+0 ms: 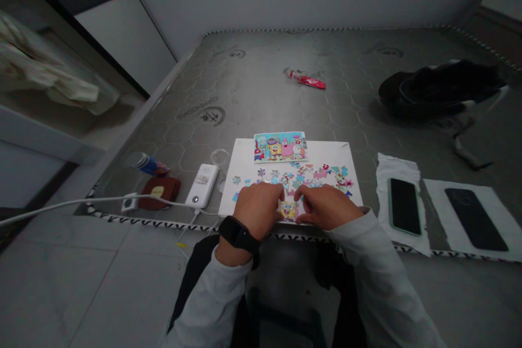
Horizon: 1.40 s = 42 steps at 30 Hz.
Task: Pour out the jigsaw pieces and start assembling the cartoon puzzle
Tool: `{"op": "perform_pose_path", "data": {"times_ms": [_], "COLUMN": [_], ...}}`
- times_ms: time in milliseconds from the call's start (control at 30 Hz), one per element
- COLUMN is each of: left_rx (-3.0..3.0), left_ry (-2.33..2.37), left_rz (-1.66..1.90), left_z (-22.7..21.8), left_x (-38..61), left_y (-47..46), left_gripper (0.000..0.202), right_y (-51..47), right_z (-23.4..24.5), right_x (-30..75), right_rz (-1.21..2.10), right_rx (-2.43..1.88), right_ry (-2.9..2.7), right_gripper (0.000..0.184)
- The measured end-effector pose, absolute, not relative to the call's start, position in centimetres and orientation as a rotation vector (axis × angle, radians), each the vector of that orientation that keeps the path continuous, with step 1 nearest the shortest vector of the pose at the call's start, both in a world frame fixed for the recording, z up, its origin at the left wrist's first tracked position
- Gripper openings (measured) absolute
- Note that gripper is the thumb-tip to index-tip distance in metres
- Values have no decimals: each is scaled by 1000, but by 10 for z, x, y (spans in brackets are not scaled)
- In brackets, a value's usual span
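Note:
A small joined section of jigsaw puzzle [288, 210] with a yellow cartoon face lies near the front edge of a white board [240, 155]. My left hand [261, 201], a black watch on its wrist, grips the section's left side with curled fingers. On the opposite side, my right hand [326, 205] holds the edge between thumb and bent fingers. Loose jigsaw pieces [299, 178] are scattered just beyond both hands, some partly hidden by them. A colourful reference picture card [280, 147] rests at the board's back.
Left of the board are a white power bank [203, 186] with a cable, a brown case [160, 192] and a small jar [149, 164]. A phone [404, 206] and a dark phone-shaped item [475, 219] lie right. Farther back are a red packet [305, 79] and a black bag [432, 92].

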<state>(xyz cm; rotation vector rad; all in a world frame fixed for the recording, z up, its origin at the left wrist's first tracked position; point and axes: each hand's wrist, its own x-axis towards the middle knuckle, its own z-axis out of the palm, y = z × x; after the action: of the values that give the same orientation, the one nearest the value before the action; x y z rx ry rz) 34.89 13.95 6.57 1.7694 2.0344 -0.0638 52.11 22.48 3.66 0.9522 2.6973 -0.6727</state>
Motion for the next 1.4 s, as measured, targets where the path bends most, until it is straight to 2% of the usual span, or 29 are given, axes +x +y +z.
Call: {"op": "perform_pose_path", "data": {"times_ms": [733, 967, 1400], "left_rx": [1804, 1800, 1782], "left_ry": [2047, 2038, 2032], "left_rz": [-80, -81, -108], "left_z": [62, 63, 66], "left_x": [350, 350, 351], "left_y": [138, 139, 139], "left_gripper": [25, 26, 26], "right_y": [226, 226, 227], "right_z": [35, 36, 35], "right_x": [523, 523, 524], "right_rz": [-662, -678, -645], "right_rx": [981, 982, 994], "right_ry": [2718, 2709, 2701], "right_gripper": [39, 33, 36]}}
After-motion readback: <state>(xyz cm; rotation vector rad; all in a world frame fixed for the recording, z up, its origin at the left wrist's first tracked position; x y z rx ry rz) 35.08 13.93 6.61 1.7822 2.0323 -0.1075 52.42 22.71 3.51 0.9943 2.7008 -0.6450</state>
